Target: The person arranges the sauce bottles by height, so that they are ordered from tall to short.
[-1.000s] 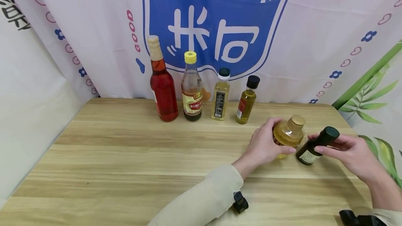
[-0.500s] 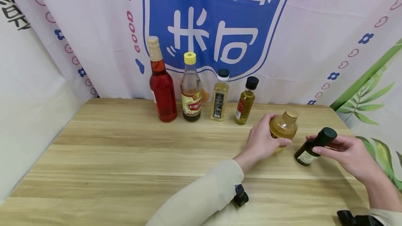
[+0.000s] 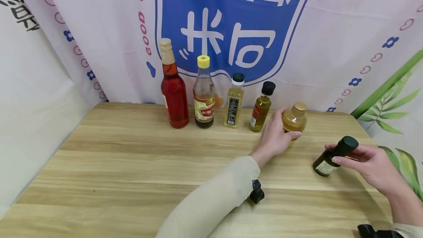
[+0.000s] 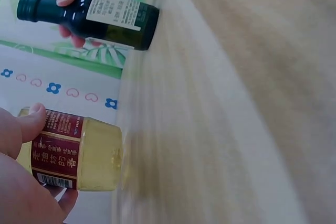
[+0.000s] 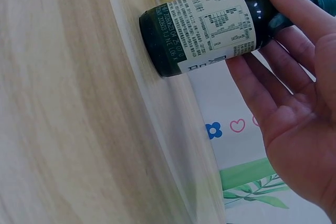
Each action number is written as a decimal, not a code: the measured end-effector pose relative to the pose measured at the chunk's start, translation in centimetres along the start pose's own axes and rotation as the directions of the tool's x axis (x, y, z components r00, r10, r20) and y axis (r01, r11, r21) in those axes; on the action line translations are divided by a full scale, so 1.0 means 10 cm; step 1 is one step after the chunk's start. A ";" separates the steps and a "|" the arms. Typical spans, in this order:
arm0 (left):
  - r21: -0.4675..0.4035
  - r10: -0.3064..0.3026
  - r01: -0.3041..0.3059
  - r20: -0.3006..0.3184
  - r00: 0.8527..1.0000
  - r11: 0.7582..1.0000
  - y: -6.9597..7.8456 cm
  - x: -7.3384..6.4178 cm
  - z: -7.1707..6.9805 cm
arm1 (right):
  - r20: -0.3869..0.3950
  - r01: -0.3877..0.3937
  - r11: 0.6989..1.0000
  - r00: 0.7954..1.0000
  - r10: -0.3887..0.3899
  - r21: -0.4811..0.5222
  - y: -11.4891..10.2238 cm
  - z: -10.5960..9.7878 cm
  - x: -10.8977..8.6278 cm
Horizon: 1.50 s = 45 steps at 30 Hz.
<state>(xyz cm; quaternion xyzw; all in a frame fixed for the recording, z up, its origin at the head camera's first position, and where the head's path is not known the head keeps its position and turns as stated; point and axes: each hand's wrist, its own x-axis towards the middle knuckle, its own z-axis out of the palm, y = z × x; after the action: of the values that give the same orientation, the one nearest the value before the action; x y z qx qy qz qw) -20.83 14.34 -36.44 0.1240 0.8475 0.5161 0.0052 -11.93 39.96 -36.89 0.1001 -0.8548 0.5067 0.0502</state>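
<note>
My left hand (image 3: 275,133) grips a squat clear bottle of yellow oil (image 3: 295,120) with a tan cap. Its maroon label (image 4: 56,148) shows in the left wrist view, where the bottle's base is close over the table. Further right, my right hand (image 3: 373,164) pinches a small dark green bottle (image 3: 325,162) at its neck and shoulder between thumb and fingers. This bottle has a dark green cap and a cream label (image 5: 218,24), and it leans to the right. Part of the yellow bottle's body is hidden behind my left hand.
Along the back of the wooden table (image 3: 132,179) stand a tall red bottle (image 3: 175,98), a yellow-capped sauce bottle (image 3: 204,102), a slim pale oil bottle (image 3: 234,105) and a black-capped oil bottle (image 3: 260,113) just left of my left hand. A printed curtain (image 3: 330,47) hangs behind.
My left hand has carried the yellow oil bottle back and slightly left, toward the row of bottles. My right hand with the dark green bottle has stayed nearly in place.
</note>
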 end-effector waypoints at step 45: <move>0.073 -0.032 0.035 -0.038 0.999 0.997 -0.04 0.34 0.17 | 0.024 0.025 1.000 0.999 -0.026 0.009 0.00 0.03 -0.01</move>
<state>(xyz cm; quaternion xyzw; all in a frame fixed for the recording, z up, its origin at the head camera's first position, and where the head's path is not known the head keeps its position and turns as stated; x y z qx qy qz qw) -23.98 16.35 -37.13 0.1004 0.8679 0.4865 -0.0064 -11.82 39.73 -37.05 0.1174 -0.8519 0.5083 0.0458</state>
